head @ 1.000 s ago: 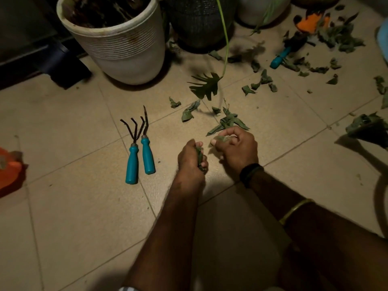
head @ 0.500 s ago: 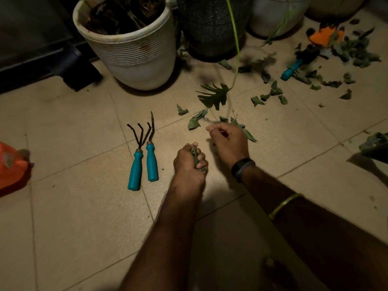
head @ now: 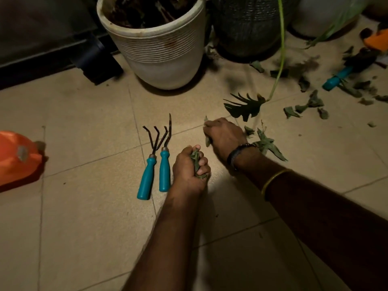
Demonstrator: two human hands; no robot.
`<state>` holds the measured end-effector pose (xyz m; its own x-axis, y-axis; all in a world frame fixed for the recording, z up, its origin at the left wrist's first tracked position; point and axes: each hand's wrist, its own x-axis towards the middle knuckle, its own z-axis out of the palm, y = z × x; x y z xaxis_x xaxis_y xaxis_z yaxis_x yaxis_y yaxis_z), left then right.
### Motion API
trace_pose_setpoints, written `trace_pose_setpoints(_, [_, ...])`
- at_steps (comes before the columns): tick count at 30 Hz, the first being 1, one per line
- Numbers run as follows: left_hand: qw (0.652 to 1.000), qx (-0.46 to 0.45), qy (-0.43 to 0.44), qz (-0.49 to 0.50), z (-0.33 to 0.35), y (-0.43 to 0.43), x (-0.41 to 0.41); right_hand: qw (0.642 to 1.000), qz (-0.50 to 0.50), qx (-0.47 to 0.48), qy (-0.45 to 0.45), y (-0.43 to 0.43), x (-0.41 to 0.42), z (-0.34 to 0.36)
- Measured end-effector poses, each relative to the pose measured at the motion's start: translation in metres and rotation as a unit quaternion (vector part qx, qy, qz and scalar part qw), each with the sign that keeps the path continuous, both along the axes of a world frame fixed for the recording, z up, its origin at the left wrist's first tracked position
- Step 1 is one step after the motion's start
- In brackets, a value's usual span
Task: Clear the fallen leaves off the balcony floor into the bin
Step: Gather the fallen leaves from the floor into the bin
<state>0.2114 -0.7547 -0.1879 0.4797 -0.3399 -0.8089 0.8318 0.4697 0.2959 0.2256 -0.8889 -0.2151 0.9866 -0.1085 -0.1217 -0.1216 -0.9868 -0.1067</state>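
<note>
My left hand is a fist around a bunch of green leaves just above the tiled floor. My right hand reaches left over the floor, fingers curled round a leaf whose tips stick out by the fingers. A small heap of leaves lies right of that wrist. More fallen leaves are scattered toward the right. No bin shows clearly; an orange object sits at the left edge.
Two teal-handled hand tools, a claw rake and a weeder, lie left of my left hand. A white ribbed pot and a dark pot stand behind. A split green leaf on a stem hangs low. Another teal tool lies far right.
My right hand moved left, off the small heap, to the leaf nearer the tools and closed on it. My left hand kept its bunch. The camera shifted left.
</note>
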Motion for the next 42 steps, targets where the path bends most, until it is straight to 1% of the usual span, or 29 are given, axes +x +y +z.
trace_pose_setpoints(2, [1.000, 0.001, 0.004, 0.002, -0.005, -0.003, -0.003, 1.000, -0.017, -0.008, -0.016, 0.005, -0.012, 0.004])
trace_pose_setpoints(4, [1.000, 0.001, 0.008, 0.005, -0.008, -0.007, -0.008, 0.999, -0.014, -0.017, -0.036, 0.010, -0.023, 0.006])
trace_pose_setpoints(5, [1.000, 0.001, 0.011, 0.009, -0.008, -0.008, -0.010, 0.999, -0.017, -0.009, -0.034, 0.012, -0.026, 0.005])
trace_pose_setpoints(6, [1.000, 0.003, 0.014, 0.016, -0.009, -0.009, -0.012, 0.999, -0.031, 0.022, -0.034, 0.012, -0.028, 0.005])
trace_pose_setpoints(7, [1.000, 0.005, 0.016, 0.024, -0.008, -0.009, -0.013, 0.993, -0.067, 0.084, -0.039, 0.014, -0.030, 0.006])
trace_pose_setpoints(8, [0.999, 0.008, 0.015, 0.027, -0.007, -0.009, -0.012, 0.974, -0.125, 0.182, -0.053, 0.015, -0.032, 0.010])
trace_pose_setpoints(9, [1.000, 0.008, 0.013, 0.024, -0.002, -0.008, -0.012, 0.935, -0.194, 0.290, -0.069, 0.014, -0.034, 0.018])
trace_pose_setpoints(10, [1.000, 0.005, 0.011, 0.019, 0.005, -0.007, -0.011, 0.882, -0.258, 0.386, -0.081, 0.012, -0.038, 0.028])
trace_pose_setpoints(11, [1.000, 0.003, 0.009, 0.019, 0.015, -0.006, -0.010, 0.829, -0.306, 0.460, -0.085, 0.009, -0.042, 0.043])
trace_pose_setpoints(12, [1.000, 0.004, 0.008, 0.025, 0.028, -0.006, -0.009, 0.786, -0.338, 0.510, -0.083, 0.005, -0.047, 0.058])
trace_pose_setpoints(13, [0.999, 0.007, 0.005, 0.033, 0.044, -0.005, -0.010, 0.756, -0.357, 0.543, -0.079, 0.001, -0.053, 0.077])
trace_pose_setpoints(16, [0.999, 0.017, -0.007, 0.046, 0.114, -0.007, -0.013, 0.692, -0.382, 0.609, -0.071, 0.000, -0.070, 0.148])
trace_pose_setpoints(20, [0.998, -0.002, -0.017, 0.064, 0.237, -0.004, -0.020, 0.587, -0.394, 0.701, -0.087, 0.024, -0.091, 0.282])
trace_pose_setpoints(24, [0.995, -0.034, -0.022, 0.093, 0.394, 0.018, -0.033, 0.520, -0.407, 0.745, -0.095, 0.065, -0.111, 0.440])
trace_pose_setpoints(26, [0.993, -0.032, -0.019, 0.110, 0.472, 0.034, -0.040, 0.490, -0.414, 0.761, -0.098, 0.091, -0.121, 0.524])
trace_pose_setpoints(29, [0.993, -0.020, -0.024, 0.111, 0.578, 0.059, -0.049, 0.434, -0.410, 0.794, -0.110, 0.129, -0.129, 0.645])
trace_pose_setpoints(30, [0.993, -0.015, -0.023, 0.112, 0.612, 0.070, -0.053, 0.427, -0.412, 0.797, -0.116, 0.144, -0.131, 0.682])
trace_pose_setpoints(31, [0.993, -0.008, -0.022, 0.112, 0.645, 0.082, -0.057, 0.430, -0.414, 0.793, -0.120, 0.159, -0.134, 0.714])
trace_pose_setpoints(32, [0.993, 0.000, -0.020, 0.117, 0.674, 0.094, -0.061, 0.437, -0.416, 0.788, -0.121, 0.174, -0.136, 0.741])
trace_pose_setpoints(35, [0.990, 0.023, -0.032, 0.136, 0.752, 0.140, -0.071, 0.478, -0.413, 0.767, -0.111, 0.224, -0.141, 0.809])
trace_pose_setpoints(37, [0.987, 0.033, -0.051, 0.148, 0.791, 0.178, -0.077, 0.498, -0.395, 0.765, -0.104, 0.259, -0.144, 0.842])
trace_pose_setpoints(40, [0.981, 0.039, -0.080, 0.171, 0.831, 0.236, -0.084, 0.513, -0.362, 0.772, -0.095, 0.312, -0.148, 0.876])
trace_pose_setpoints(42, [0.976, 0.043, -0.093, 0.194, 0.846, 0.276, -0.087, 0.517, -0.341, 0.781, -0.079, 0.348, -0.150, 0.892])
